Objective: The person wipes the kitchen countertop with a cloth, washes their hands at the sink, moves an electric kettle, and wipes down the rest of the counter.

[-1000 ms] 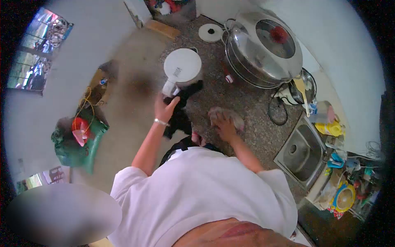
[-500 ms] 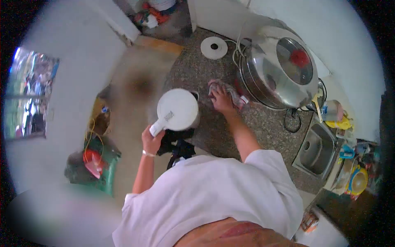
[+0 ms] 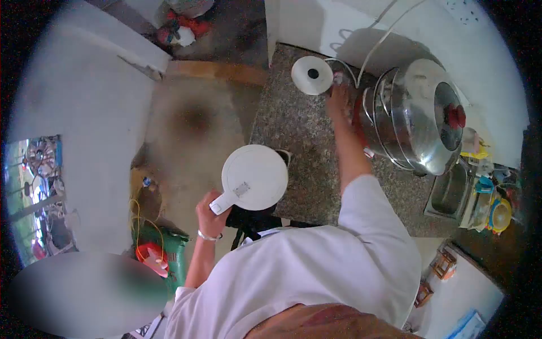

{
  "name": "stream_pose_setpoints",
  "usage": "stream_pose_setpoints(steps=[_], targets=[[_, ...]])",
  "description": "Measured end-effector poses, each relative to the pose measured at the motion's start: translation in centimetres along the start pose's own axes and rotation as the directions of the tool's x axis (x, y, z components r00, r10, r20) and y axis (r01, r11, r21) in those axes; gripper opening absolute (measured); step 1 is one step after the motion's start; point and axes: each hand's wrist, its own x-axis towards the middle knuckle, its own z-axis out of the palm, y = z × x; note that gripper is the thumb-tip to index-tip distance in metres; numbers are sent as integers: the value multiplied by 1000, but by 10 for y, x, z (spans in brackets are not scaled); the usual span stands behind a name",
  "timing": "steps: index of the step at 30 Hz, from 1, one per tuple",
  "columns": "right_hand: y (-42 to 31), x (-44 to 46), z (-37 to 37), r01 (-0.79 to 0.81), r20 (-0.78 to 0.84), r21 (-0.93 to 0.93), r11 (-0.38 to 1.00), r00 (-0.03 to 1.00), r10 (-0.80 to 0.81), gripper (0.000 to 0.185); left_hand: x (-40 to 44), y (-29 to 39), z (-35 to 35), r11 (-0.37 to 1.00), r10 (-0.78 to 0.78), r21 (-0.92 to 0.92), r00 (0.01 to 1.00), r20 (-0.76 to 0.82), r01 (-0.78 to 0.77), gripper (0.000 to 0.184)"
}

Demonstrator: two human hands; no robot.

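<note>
A white electric kettle (image 3: 255, 176) with a round lid is in my left hand (image 3: 211, 217), whose fingers are wrapped round its handle. It is held over the left edge of the counter, upright as far as I can see from above. My right hand (image 3: 337, 103) reaches to the far part of the counter, pressing a pinkish-grey cloth (image 3: 339, 78) down. The cloth is mostly hidden by the hand and slightly blurred. Just left of it lies the round white kettle base (image 3: 312, 75) with a black centre.
A large steel steamer pot (image 3: 415, 121) with a glass lid and red knob stands right of my right arm on the speckled counter (image 3: 305, 127). Beyond it are a sink (image 3: 447, 192) and a yellow strainer (image 3: 500, 215). A white cord (image 3: 370, 48) runs along the wall.
My right hand and the cloth have moved away from me along the counter, up beside the kettle base. The view has shifted; my left hand still holds the kettle.
</note>
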Motion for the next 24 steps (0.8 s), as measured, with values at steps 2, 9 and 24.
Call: stream_pose_setpoints(steps=[2, 9, 24], targets=[[-24, -63, -10, 35, -88, -5, 999, 996, -35, 50, 2, 3, -6, 1000, 5, -4, 1000, -9, -5, 15], [-156, -149, 0, 544, -106, 165, 822, 839, -534, 45, 7, 1, -20, 978, -157, -140, 987, -21, 153, 11], [-135, 88, -1, -92, -116, 154, 984, 987, 111, 68, 3, -5, -18, 948, -277, -194, 954, -116, 252, 15]])
